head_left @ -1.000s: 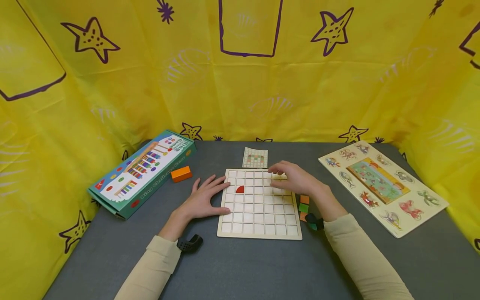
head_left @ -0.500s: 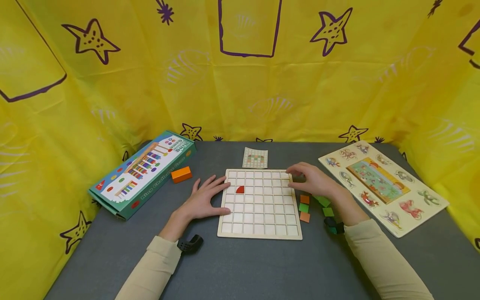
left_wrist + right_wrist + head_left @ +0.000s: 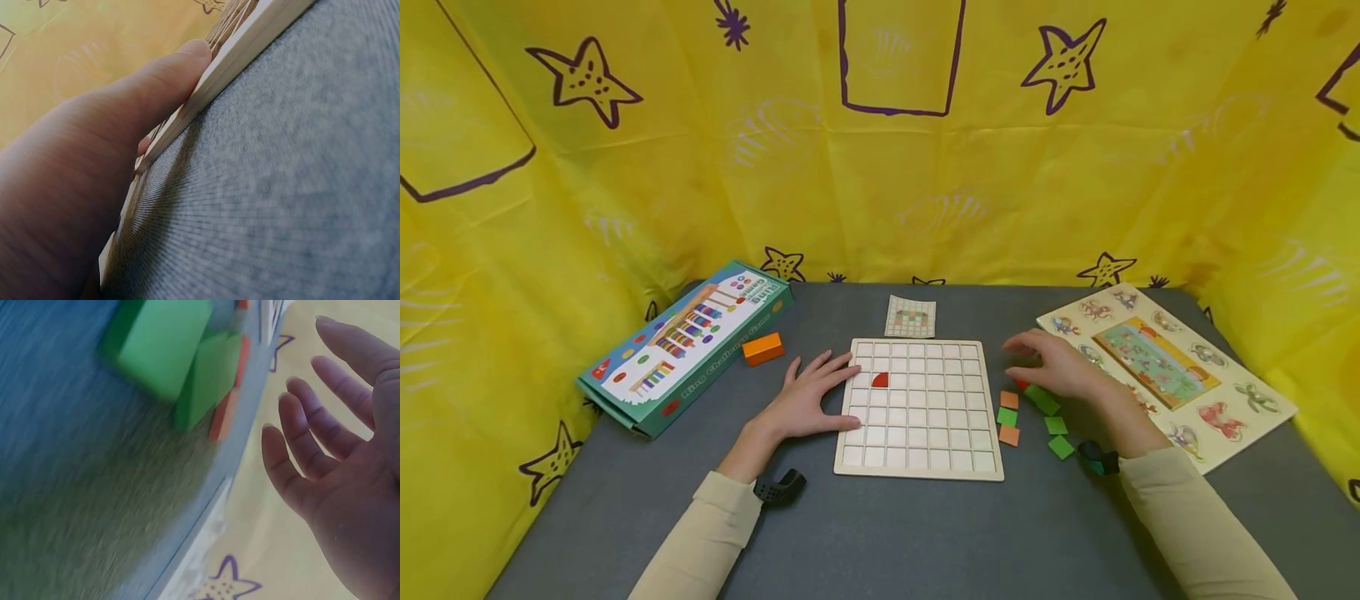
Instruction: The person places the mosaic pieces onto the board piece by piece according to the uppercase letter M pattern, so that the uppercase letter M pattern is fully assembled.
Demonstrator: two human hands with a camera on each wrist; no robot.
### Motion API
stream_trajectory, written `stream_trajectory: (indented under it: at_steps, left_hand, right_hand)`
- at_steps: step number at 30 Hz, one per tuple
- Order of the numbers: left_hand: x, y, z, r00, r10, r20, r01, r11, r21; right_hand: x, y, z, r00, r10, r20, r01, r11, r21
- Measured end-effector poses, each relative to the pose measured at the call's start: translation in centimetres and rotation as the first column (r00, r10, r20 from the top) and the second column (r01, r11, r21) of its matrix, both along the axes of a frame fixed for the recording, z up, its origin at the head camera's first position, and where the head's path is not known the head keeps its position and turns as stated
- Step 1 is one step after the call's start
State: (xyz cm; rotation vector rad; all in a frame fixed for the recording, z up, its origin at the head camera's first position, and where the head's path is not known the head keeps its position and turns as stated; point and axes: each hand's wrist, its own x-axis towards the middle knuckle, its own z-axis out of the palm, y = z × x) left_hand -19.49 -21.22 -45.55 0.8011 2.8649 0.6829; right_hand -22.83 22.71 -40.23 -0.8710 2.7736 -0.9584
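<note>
A wooden grid board (image 3: 925, 412) lies flat in the middle of the table. One red quarter-circle piece (image 3: 881, 380) sits in a cell at its upper left. My left hand (image 3: 808, 400) rests with spread fingers at the board's left edge; the left wrist view shows the thumb (image 3: 140, 100) lying on the rim. Right of the board, my right hand (image 3: 1056, 362) hovers with relaxed fingers and nothing in them, as the right wrist view confirms. A red piece (image 3: 1022, 385) peeks out below its fingertips, beside several green tiles (image 3: 1056, 425). Two orange tiles (image 3: 1009, 435) and a green one (image 3: 1007, 416) line the board's right side.
Behind the board lies a small pattern card (image 3: 912, 317). To the left are an orange block (image 3: 763, 348) and a green game box (image 3: 685, 354). A sea-animal puzzle board (image 3: 1225, 400) lies at the right, partly behind my right forearm. Yellow cloth (image 3: 880, 192) surrounds the table.
My right hand has moved right, from above the board to over the loose pieces, uncovering tiles at the board's right side. The left hand has stayed in place.
</note>
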Motion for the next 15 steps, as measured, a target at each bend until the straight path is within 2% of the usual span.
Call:
stream_trajectory:
  at_steps: [15]
  left_hand:
    - [-0.1,-0.1,-0.3,1.000,-0.003,-0.009,0.003,1.000,0.010]
  right_hand:
    - [1.3,2.1,-0.8,1.000,-0.003,-0.031,0.006,0.997,0.075]
